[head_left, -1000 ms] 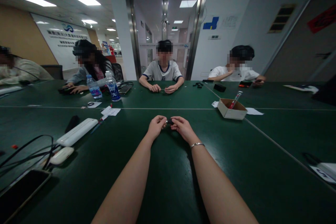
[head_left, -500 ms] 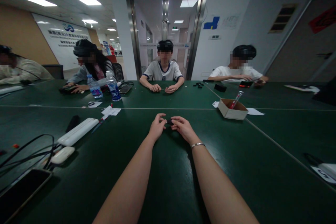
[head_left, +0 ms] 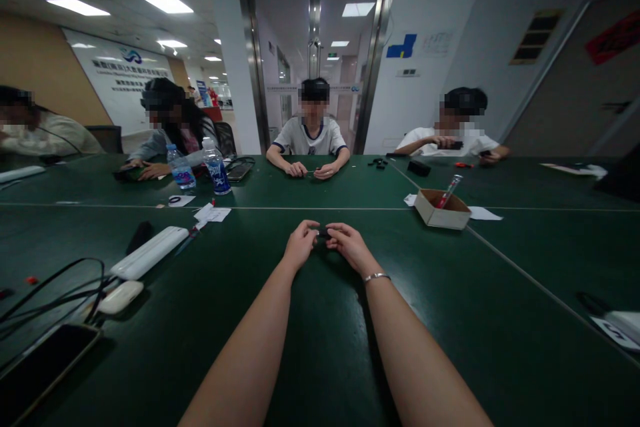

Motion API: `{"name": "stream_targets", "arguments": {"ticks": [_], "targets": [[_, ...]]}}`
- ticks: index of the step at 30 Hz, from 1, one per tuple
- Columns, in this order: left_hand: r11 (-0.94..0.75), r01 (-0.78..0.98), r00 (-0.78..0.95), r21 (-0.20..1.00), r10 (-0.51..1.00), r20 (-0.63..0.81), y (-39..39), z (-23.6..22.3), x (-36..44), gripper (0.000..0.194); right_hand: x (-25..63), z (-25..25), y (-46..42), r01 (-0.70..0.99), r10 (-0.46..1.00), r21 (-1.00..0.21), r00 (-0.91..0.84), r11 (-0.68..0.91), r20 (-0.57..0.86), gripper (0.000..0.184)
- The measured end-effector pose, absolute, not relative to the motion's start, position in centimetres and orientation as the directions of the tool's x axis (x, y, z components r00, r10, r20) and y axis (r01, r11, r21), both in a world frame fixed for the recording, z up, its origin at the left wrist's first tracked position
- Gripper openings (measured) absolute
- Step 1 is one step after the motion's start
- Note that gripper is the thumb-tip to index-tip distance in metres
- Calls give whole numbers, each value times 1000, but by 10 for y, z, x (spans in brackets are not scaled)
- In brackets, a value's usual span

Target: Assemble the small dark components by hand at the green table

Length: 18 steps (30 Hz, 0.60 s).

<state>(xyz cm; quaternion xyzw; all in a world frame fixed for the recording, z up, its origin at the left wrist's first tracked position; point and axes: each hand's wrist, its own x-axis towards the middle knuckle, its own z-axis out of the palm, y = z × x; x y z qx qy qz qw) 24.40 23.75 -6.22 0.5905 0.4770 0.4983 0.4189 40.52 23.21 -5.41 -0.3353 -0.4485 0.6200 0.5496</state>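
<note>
Just above the green table (head_left: pixel 320 320), a small dark object (head_left: pixel 323 233) sits between my two hands; it is too small to name. My right hand (head_left: pixel 347 244), with a silver bracelet (head_left: pixel 377 277) at its wrist, pinches the dark object between thumb and fingers. From the other side my left hand (head_left: pixel 301 244) is closed in a pinch, its fingertips at a tiny light-coloured end beside the dark object. Whether that end is a separate part I cannot tell.
To the right stands an open cardboard box (head_left: pixel 443 217) with a red-and-silver tube (head_left: pixel 449 192) in it. On the left lie a white power bank (head_left: pixel 150 252), cables, a white case (head_left: pixel 121 297) and a phone (head_left: pixel 47 370). Two bottles (head_left: pixel 217 170) stand farther back. Several people sit opposite.
My hands hold nearly the same place and grip. Across the table at the right, a person has lifted a dark object off the table, leaving a small red item there.
</note>
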Motion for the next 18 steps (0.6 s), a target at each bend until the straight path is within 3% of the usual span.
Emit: {"name": "stream_targets", "arguments": {"ticks": [18], "targets": [[-193,151,70,970,980,184,228,-50,245,24,405,-50,230,-363,987,-932,-152,1,61,38]]}}
